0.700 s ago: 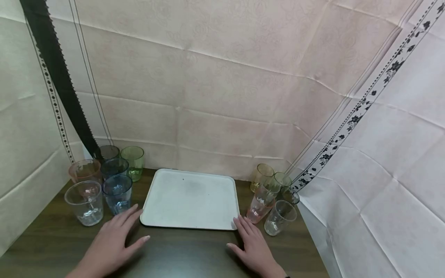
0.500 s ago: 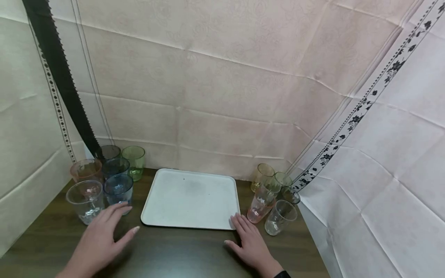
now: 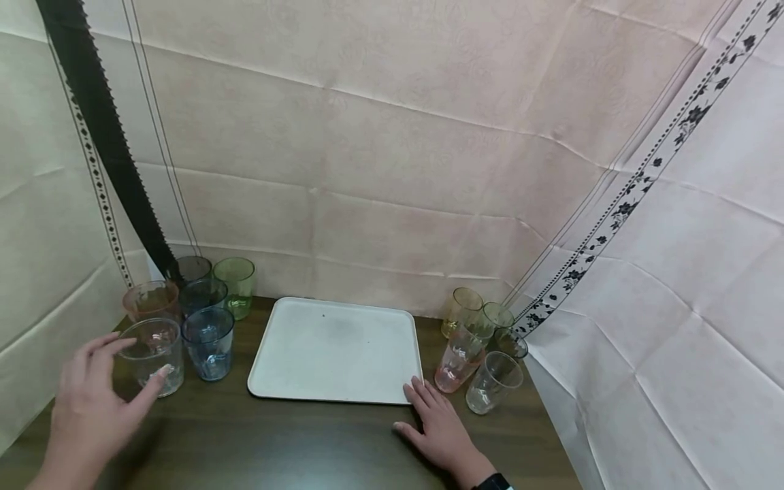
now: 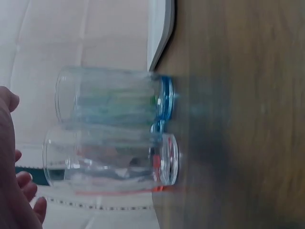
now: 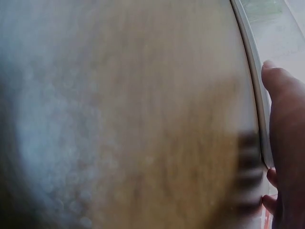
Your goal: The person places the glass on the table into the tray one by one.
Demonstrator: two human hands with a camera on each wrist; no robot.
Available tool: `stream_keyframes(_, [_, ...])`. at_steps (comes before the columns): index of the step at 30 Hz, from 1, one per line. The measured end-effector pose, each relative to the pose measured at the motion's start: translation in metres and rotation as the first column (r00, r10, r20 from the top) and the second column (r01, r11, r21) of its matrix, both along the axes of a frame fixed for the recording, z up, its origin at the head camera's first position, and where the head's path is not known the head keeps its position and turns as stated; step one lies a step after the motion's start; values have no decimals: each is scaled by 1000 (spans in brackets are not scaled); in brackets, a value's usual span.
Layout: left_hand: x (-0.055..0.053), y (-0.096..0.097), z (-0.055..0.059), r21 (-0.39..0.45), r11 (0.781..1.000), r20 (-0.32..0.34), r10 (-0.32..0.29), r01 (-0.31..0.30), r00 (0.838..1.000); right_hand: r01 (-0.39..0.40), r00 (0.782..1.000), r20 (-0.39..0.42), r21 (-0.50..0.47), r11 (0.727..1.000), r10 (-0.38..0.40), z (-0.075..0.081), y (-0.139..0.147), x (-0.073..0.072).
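My left hand (image 3: 92,401) is beside a clear glass (image 3: 162,348) at the front left, thumb and fingers spread to either side of its rim. In the left wrist view a gap shows between the fingers (image 4: 28,183) and that upright glass (image 4: 116,164). A blue glass (image 3: 209,348) stands close to its right. At the front right corner of the white tray (image 3: 337,354), my right hand (image 3: 439,432) lies with straight fingertips on the edge. The right wrist view shows its thumb (image 5: 279,78) over the tray's rim (image 5: 252,67).
Behind the clear glass are an orange (image 3: 150,299), a dark blue (image 3: 205,296), a dark (image 3: 194,267) and a green glass (image 3: 235,289). Right of the tray cluster a pink (image 3: 453,364), a clear (image 3: 488,389), an amber (image 3: 462,312) and other glasses. Cloth (image 3: 367,170) hangs behind.
My left hand has moved left, from beside the tray's left corner past the blue glass to the clear glass. My right hand has stayed almost in place at the tray corner.
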State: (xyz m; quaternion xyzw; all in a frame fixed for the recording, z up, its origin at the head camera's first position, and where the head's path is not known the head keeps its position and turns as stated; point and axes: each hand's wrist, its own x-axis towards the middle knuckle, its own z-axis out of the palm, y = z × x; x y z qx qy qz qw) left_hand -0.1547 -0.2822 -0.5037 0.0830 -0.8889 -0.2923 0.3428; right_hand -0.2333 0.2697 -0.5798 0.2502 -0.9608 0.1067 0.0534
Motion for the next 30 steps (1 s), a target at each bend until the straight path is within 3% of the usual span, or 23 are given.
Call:
stream_keyframes(3, [-3,-8,-1,26,999,57,36,-38,998,3,1000,6,10,1000,-3,-1,1,0])
stream_keyframes(11, [-17,-21,-12,79,997,141,-6,-6,990,11,999,32,19,1000,-12,-5,2,-1])
stream_keyframes(21, [-29,-20,-16,150,988,196,-49,19,979,10,1000,21,19,1000,-10,-6,2,-3])
stream_keyframes(30, [-33,-27,-16,179,984,215,-32,-7,976,6,1000,20,13,1000,-6,-4,1,-3])
